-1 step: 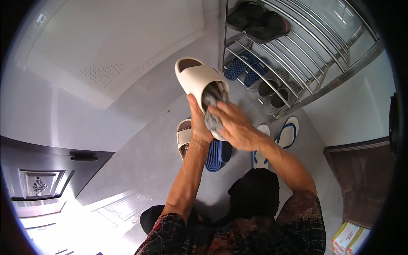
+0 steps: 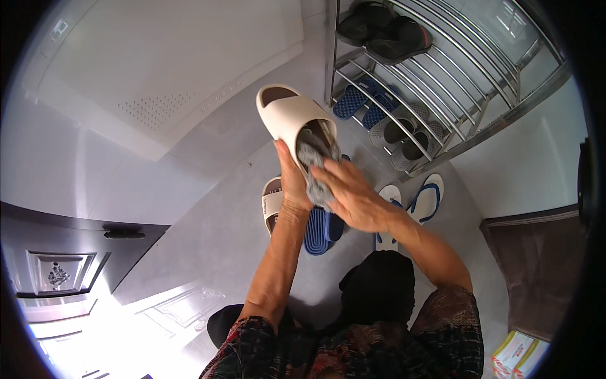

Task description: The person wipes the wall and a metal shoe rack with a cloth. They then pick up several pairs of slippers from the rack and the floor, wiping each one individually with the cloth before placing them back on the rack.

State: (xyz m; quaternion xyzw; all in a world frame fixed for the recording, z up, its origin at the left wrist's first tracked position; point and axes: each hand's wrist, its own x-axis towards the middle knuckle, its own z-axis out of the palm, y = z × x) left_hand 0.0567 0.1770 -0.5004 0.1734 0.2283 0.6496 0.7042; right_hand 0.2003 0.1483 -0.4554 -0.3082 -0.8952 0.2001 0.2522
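A cream slide slipper (image 2: 295,117) with a brown insole is held up in front of me, its toe pointing away and to the left. My left hand (image 2: 293,180) grips its near left side, the thumb along the edge. With my right hand (image 2: 353,192) I press a crumpled grey cloth (image 2: 320,189) onto the insole, part of it reaching in under the strap. Below on the floor lies a matching cream slide (image 2: 272,202), partly behind my left wrist. Beside it are blue slippers (image 2: 317,234), mostly covered by my hands.
White flip-flops with blue straps (image 2: 429,197) lie on the floor to the right. A metal shoe rack (image 2: 442,117) at the upper right bears black sandals (image 2: 394,41), blue slippers (image 2: 353,100) and grey slippers (image 2: 407,142). A white panel (image 2: 164,63) stands at the upper left, a dark door (image 2: 82,252) at the lower left.
The slide has shifted slightly to the left. My right hand and the cloth have slid a little toward me along the insole.
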